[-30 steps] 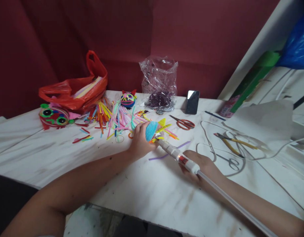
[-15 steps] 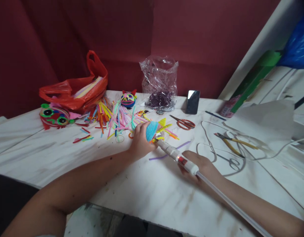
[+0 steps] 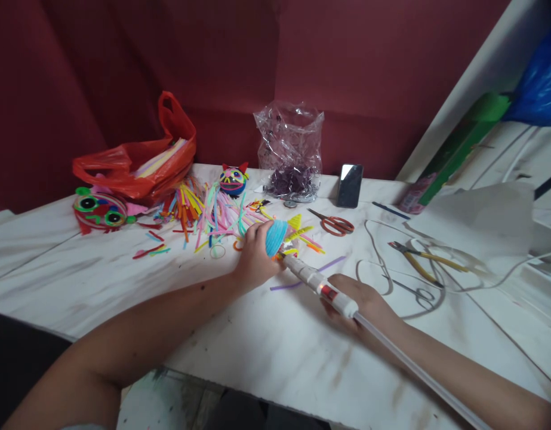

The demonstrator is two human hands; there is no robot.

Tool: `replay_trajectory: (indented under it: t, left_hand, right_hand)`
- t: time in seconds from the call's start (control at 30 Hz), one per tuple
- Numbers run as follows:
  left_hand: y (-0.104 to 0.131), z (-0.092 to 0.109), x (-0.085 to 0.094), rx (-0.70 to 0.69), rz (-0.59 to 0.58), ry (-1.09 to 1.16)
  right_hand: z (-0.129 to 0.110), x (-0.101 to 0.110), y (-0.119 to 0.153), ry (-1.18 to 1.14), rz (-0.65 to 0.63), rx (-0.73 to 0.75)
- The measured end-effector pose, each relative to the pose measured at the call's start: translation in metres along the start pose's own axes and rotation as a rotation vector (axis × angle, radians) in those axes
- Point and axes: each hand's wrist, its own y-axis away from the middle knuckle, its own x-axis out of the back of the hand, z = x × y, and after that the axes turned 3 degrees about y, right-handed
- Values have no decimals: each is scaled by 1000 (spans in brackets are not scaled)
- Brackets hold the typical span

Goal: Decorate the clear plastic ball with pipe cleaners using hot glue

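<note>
My left hand [image 3: 256,254] is wrapped round a ball-like craft piece [image 3: 276,237], blue on its near side with yellow and orange parts to its right. In my right hand [image 3: 362,301] is a white glue gun [image 3: 317,283], a long clear glue stick [image 3: 418,367] trailing from its rear towards the lower right. The gun's nozzle meets or nearly meets the underside of the craft piece, beside my left fingertips; exact contact is hard to tell. Beneath the gun lies a purple strip [image 3: 333,263].
Colourful pipe-cleaner pieces [image 3: 219,215], two finished faces [image 3: 233,180] and a red bag [image 3: 141,170] lie left and behind. Further right are a clear bag [image 3: 293,155], phone [image 3: 350,186], orange-handled scissors [image 3: 336,225], pliers [image 3: 418,260], small scissors [image 3: 413,291] and a looping white cable [image 3: 373,239].
The glue gun's rear and my right hand have shifted very slightly left. My left hand keeps its hold on the craft piece.
</note>
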Motion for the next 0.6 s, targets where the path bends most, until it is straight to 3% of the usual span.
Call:
replay_trajectory:
  t: [0.6]
  left_hand:
    - [-2, -2, -2, -21, 44, -35]
  right_hand:
    - [-3, 16, 1, -61, 15, -61]
